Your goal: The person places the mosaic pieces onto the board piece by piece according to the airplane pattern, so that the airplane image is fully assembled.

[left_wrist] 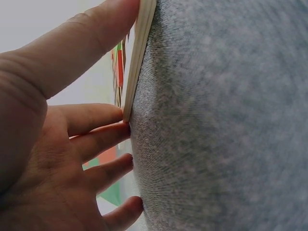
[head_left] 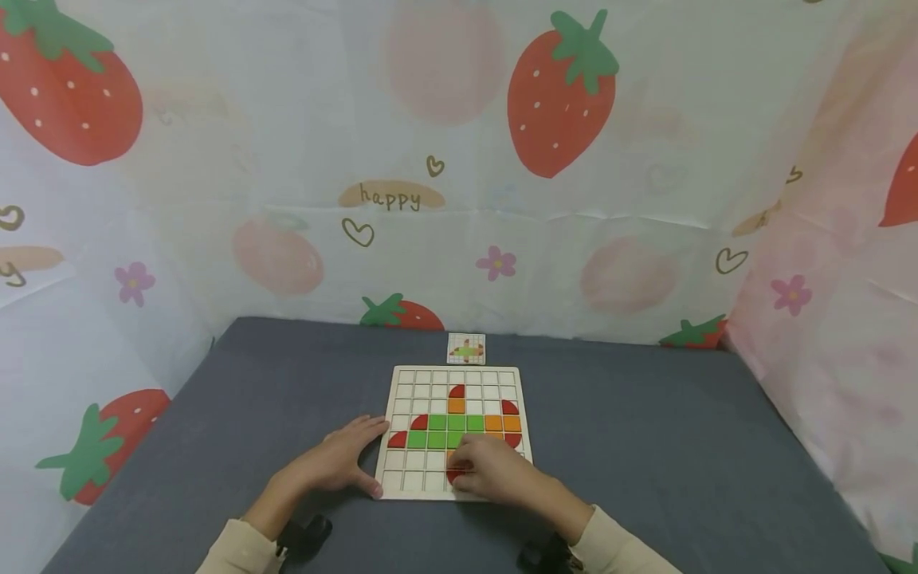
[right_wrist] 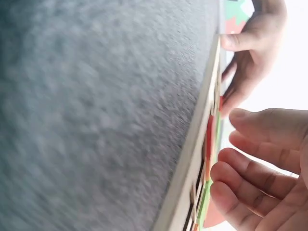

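Note:
A pale wooden grid board [head_left: 414, 481] lies on the table. Green square tiles [head_left: 437, 439], orange square tiles [head_left: 511, 423] and red rounded tiles [head_left: 419, 422] sit in its cells. My left hand [head_left: 343, 456] rests against the board's left edge, fingers spread, the thumb at the near left corner. Over the near part of the board is my right hand [head_left: 498, 470], its fingers loosely bent beside a red rounded tile [head_left: 453, 476]. Nothing shows between the fingers in the right wrist view, where the hand [right_wrist: 269, 168] hovers close above the tiles. It hides some cells in the head view.
A small pattern card [head_left: 466, 338] stands or lies just beyond the board's far edge. Dark grey cloth [head_left: 631, 446] covers the table. Strawberry-printed curtains [head_left: 459, 263] enclose it at the back and sides. Black wrist devices [head_left: 307, 539] sit by both cuffs.

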Tool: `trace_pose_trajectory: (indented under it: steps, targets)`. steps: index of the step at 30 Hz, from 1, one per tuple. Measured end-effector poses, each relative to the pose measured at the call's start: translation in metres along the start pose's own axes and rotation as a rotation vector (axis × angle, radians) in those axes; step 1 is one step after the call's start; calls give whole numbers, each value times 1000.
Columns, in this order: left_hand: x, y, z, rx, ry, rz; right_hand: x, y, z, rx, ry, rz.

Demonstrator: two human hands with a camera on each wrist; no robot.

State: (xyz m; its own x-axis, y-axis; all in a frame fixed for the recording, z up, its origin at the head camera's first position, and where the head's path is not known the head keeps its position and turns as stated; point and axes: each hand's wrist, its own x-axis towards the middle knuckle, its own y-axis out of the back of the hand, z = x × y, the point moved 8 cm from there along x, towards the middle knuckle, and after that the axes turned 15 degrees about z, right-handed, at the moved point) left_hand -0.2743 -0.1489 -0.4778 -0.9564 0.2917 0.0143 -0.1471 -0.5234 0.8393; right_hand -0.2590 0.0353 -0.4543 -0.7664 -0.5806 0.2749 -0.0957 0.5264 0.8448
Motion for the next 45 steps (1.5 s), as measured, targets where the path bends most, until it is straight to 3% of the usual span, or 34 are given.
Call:
trace_pose_trajectory:
  steps: [9, 24, 45]
  targets:
    - [-3, 0, -1, 4, -12, -2, -1, 11, 15, 168, -136, 7]
    - [-6, 0, -1, -12, 6, -26, -2, 42, 33, 130, -105, 116]
    - [-8, 3, -4, -27, 15, -43, -27, 86, 92, 68, -340, 264]
